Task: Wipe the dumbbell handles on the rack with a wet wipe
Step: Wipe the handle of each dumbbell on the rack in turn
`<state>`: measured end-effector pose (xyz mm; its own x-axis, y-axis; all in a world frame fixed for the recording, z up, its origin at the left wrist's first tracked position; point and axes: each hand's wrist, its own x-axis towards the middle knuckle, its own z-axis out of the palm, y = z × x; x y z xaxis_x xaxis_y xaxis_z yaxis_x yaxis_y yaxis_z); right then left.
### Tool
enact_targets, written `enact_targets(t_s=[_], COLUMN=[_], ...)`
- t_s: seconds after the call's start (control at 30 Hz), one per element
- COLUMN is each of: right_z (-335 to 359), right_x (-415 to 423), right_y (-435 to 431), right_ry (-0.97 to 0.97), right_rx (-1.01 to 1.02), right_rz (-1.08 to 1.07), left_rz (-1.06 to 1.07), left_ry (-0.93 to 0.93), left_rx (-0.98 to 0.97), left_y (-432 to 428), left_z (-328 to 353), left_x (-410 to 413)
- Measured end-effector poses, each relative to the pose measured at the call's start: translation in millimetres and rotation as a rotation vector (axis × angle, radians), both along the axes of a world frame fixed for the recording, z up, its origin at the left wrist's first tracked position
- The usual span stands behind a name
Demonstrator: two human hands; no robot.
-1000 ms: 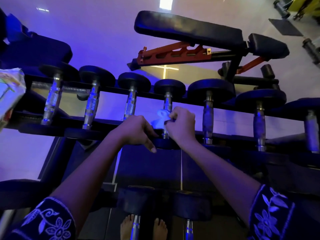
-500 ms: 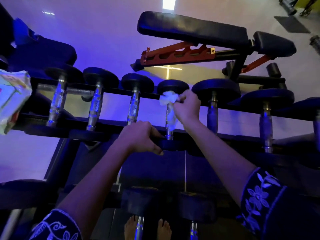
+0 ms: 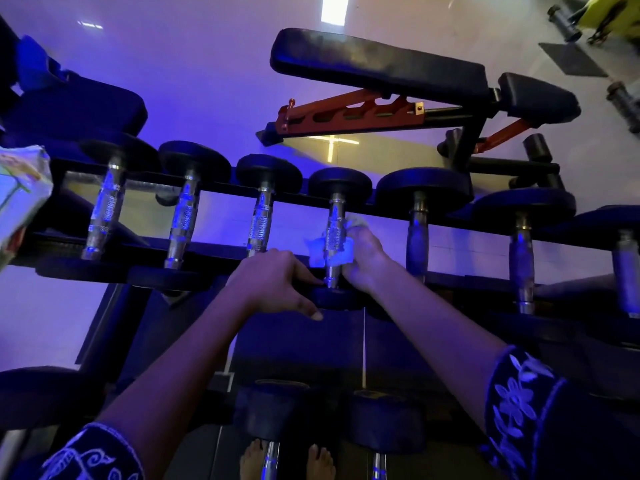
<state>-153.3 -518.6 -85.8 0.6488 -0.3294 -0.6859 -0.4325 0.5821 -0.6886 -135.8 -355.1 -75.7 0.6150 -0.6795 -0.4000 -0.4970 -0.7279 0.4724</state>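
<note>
Presently my right hand (image 3: 363,261) clenches the wet wipe (image 3: 317,252) round the fourth dumbbell handle (image 3: 334,223) on the rack (image 3: 221,249) — left hand (image 3: 273,282) gripping, I think, its near head (image 3: 337,299) to stop it rolling.

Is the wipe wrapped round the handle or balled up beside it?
Wrapped: the wipe shows on both sides of the handle, behind it, gripped by the right hand. The left hand holds the dumbbell head.

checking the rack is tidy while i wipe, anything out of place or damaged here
Nothing stands out. The dumbbells sit in an even row on the rack, none askew. The right hand holds the wipe round the fourth handle; the left hand grips that dumbbell's near head.
</note>
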Motion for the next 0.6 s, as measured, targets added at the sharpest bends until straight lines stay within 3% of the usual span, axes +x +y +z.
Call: enact_targets(t_s=[0.2,0.27,0.33,0.4,0.6], right_z=[10.5,4.5,-3.5,-1.9,9.2], right_x=[13.7,4.1,-27.8,-51.1,-7.2], right_y=[-4.8,0.6,6.0,15.0,6.2], right_ry=[-0.004,0.020,0.104,0.043,-0.011], right_rx=[-0.016,-0.333,-0.844,-1.153,-1.206], right_rz=[-0.063,0.021,0.225,0.358,0.160], left_rz=[-0.008,-0.011,-0.028,-0.023,-0.036], left_ry=[-0.012,-0.015,-0.015,-0.015,-0.015], left_rx=[-0.006,-0.009,-0.003,0.001,-0.003], left_y=[0.1,1.2,0.6,0.4,0.5], left_z=[2.7,2.5,2.6,1.6,0.3], left_x=[-0.8,-1.1,-0.9,0.9,0.9])
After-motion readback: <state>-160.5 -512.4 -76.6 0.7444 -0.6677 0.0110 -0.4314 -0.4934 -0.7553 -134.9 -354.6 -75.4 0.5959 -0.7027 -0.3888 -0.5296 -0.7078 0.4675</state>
